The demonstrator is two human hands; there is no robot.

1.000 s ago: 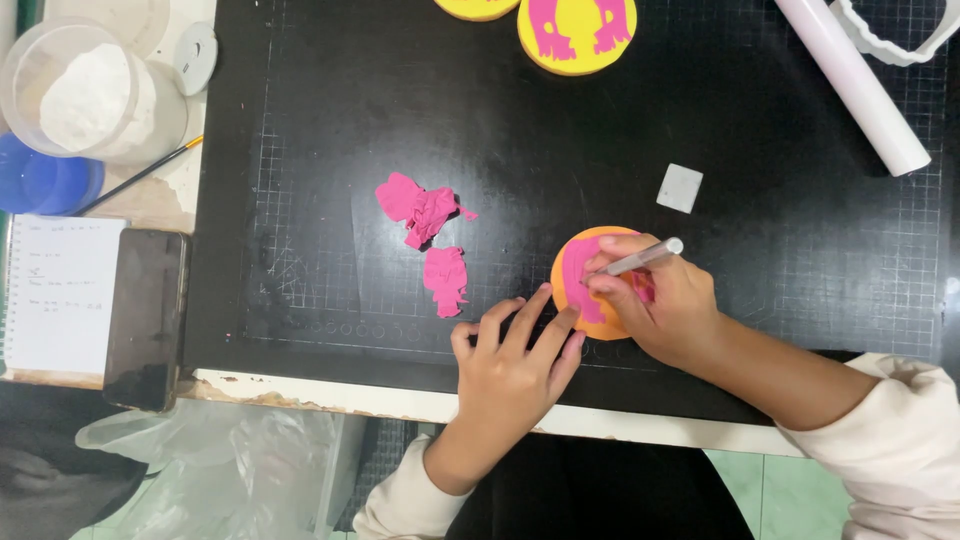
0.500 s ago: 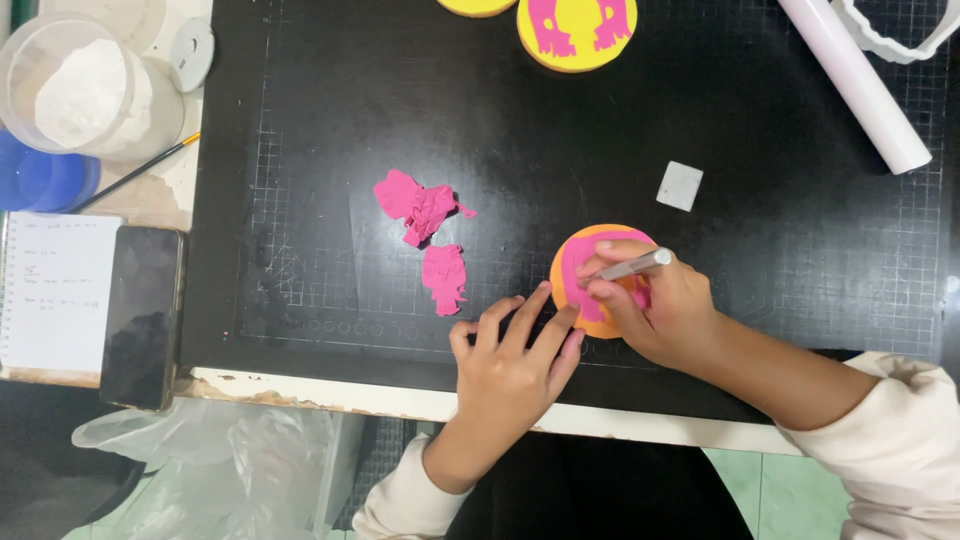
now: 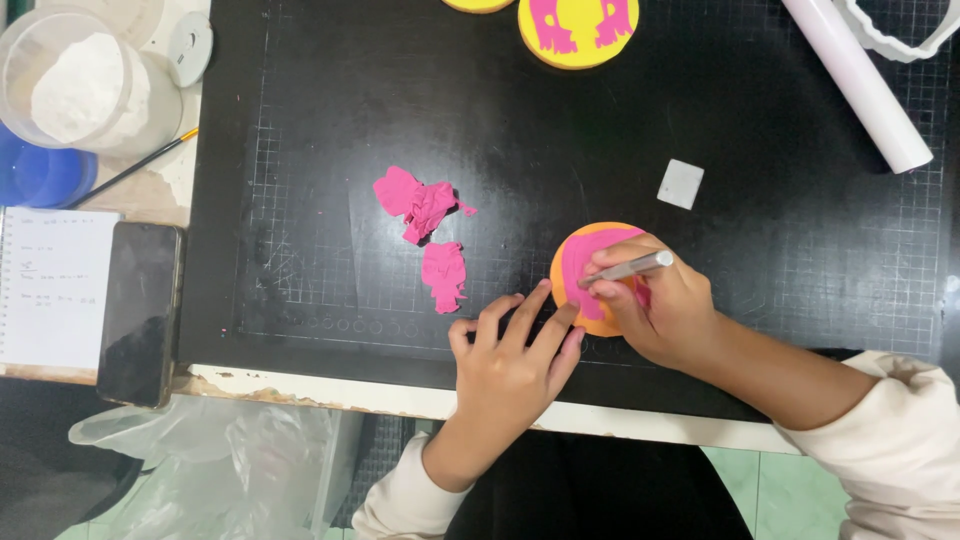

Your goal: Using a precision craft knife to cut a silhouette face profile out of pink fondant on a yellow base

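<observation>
An orange clay disc [image 3: 568, 262] with a pink layer on top lies on the black cutting mat [image 3: 320, 120]. My right hand [image 3: 660, 310] holds a thin silver tool [image 3: 630, 268] like a pen, its tip on the pink layer. My left hand [image 3: 515, 355] rests flat on the mat, fingers spread, fingertips touching the disc's lower left edge. Pink clay scraps [image 3: 425, 205] and a smaller pink piece [image 3: 443, 277] lie just left of the disc.
A yellow disc with pink shapes [image 3: 578, 30] lies at the top. A white roller [image 3: 855, 75] and a small white square [image 3: 681, 184] are at upper right. A phone [image 3: 140, 310], notepad [image 3: 55, 285], brush [image 3: 130, 168] and tub of white powder [image 3: 80, 85] are left.
The silver tool has tilted and shifted slightly over the pink layer. My left hand stays by the disc.
</observation>
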